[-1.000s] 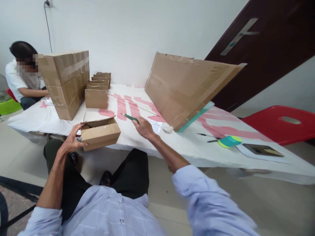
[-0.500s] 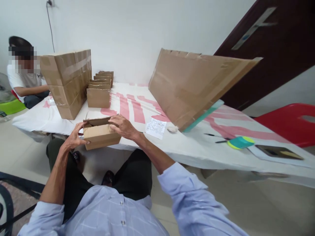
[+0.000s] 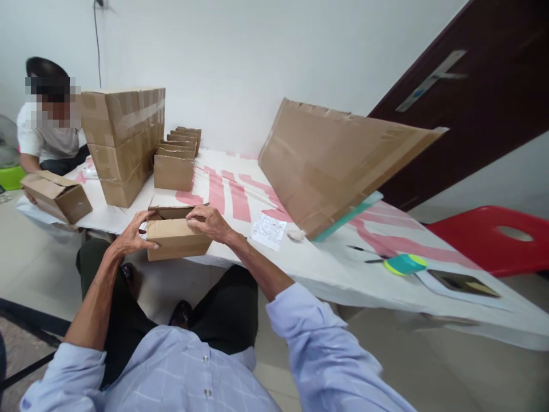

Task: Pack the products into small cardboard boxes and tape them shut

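A small brown cardboard box point(image 3: 178, 243) is held at the front edge of the cloth-covered table, one flap standing up along its far side. My left hand point(image 3: 132, 233) grips its left end, with the thumb on the near face and fingers at the top corner. At the box's upper right, my right hand point(image 3: 210, 222) has its fingers bent over the top edge. Whether those fingers pinch a flap is hard to make out. Behind the box stands a row of small cardboard pieces point(image 3: 174, 173), beside a stack of taped boxes point(image 3: 124, 191).
A large cardboard sheet point(image 3: 334, 160) leans at the back. A printed paper point(image 3: 269, 230), a teal and yellow object point(image 3: 405, 264) and a phone point(image 3: 465, 282) lie on the table point(image 3: 309, 274). At left, a person point(image 3: 51, 131) holds another box point(image 3: 58, 196). A red chair point(image 3: 480, 240) stands right.
The person at left now has a cardboard box at the table's left end. The view has shifted slightly. My hands keep nearly the same hold on the small box.
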Motion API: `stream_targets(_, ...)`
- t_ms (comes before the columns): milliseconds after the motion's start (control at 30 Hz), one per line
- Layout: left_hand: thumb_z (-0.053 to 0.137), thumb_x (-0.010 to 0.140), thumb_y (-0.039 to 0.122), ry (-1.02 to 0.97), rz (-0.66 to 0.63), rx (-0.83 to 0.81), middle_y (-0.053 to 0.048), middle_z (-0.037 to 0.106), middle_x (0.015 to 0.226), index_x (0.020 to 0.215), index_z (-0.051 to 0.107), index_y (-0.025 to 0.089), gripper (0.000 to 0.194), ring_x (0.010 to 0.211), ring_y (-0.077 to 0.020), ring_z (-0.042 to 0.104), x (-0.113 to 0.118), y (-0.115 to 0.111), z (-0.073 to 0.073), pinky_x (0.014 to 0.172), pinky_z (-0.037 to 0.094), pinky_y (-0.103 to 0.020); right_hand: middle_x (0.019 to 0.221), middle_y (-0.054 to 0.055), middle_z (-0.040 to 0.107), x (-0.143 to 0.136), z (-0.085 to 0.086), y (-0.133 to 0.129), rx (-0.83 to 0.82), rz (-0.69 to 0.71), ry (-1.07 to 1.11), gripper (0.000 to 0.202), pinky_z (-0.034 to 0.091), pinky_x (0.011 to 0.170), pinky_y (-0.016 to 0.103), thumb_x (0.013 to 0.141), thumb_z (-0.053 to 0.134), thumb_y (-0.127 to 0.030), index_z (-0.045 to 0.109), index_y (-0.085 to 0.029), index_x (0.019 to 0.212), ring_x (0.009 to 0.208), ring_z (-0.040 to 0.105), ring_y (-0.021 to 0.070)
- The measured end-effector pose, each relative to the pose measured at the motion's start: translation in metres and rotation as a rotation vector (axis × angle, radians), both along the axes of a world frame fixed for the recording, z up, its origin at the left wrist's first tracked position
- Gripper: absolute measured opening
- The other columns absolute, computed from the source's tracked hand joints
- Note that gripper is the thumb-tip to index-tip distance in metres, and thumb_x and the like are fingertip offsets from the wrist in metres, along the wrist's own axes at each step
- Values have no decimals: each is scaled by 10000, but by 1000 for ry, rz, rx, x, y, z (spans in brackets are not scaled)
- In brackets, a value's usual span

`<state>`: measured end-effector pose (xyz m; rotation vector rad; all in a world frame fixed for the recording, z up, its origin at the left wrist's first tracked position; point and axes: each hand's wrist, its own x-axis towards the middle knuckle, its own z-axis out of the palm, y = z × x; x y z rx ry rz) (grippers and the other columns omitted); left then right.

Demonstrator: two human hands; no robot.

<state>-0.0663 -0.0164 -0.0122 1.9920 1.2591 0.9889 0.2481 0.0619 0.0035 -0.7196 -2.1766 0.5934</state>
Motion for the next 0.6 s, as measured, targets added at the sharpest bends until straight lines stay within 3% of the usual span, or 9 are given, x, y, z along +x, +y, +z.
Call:
stream_targets(267,978,642,467,15,11,5,-153,451,1607,1560,541,266,1037,1482,-420,506,-2,3,0,1054,619,-522,988,49,795,-1,0,-1,-101,-28,-32,136,551,850,331,867,732,-222,829,-214,961,899,712,194)
stream_targets(600,953,653,427,27,14,11,-143,445,1608,1566,530,291,1015,1501,-404,489,-3,7,-1,1022,626,-496,916,43,803,-3,-5,2,24,-21,82,127,568,865,356,902,720,-203,829,-224,841,864,732,205)
